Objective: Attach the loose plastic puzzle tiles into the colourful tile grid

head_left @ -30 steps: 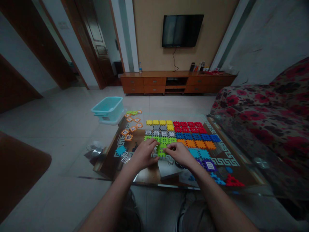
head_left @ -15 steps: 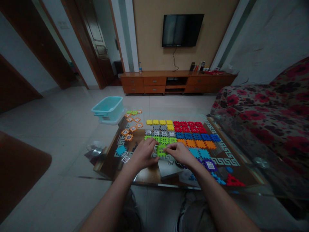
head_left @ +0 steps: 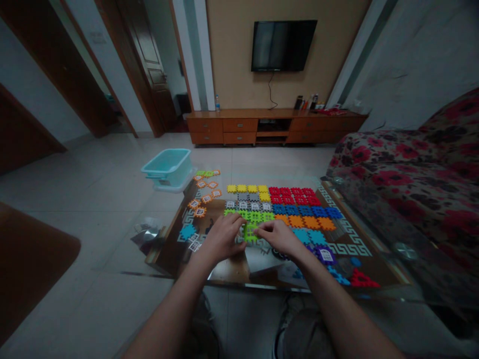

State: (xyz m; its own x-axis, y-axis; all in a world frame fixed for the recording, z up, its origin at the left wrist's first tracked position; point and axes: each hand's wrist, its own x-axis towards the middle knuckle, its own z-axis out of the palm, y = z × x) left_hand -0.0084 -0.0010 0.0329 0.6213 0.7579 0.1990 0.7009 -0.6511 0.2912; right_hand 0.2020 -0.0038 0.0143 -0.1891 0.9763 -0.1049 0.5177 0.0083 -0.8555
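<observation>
Between my hands is a lime-green interlocking tile (head_left: 252, 232), at the near edge of a row of joined lime-green tiles (head_left: 256, 217). My left hand (head_left: 225, 236) curls around its left side, with fingertips and thumb closed on it. From the right, my right hand (head_left: 277, 235) pinches its edge between thumb and finger. My fingers hide parts of the tile. Just beyond lie white window tiles (head_left: 254, 206). Orange tiles (head_left: 310, 222) and light-blue tiles (head_left: 316, 237) are to the right of my right hand, with a purple tile (head_left: 326, 255) nearer to me.
The tiles lie on a glass coffee table (head_left: 232, 269). Yellow tiles (head_left: 247, 189), red tiles (head_left: 292, 196) and blue tiles (head_left: 299, 210) form rows at the back. Loose orange frames (head_left: 200, 212) lie left. A turquoise bin (head_left: 168, 168) stands beyond the table, a flowered sofa (head_left: 404, 169) right.
The lime-green tile between my hands has shifted slightly. Both hands stay in nearly the same place, and the other tiles have not moved.
</observation>
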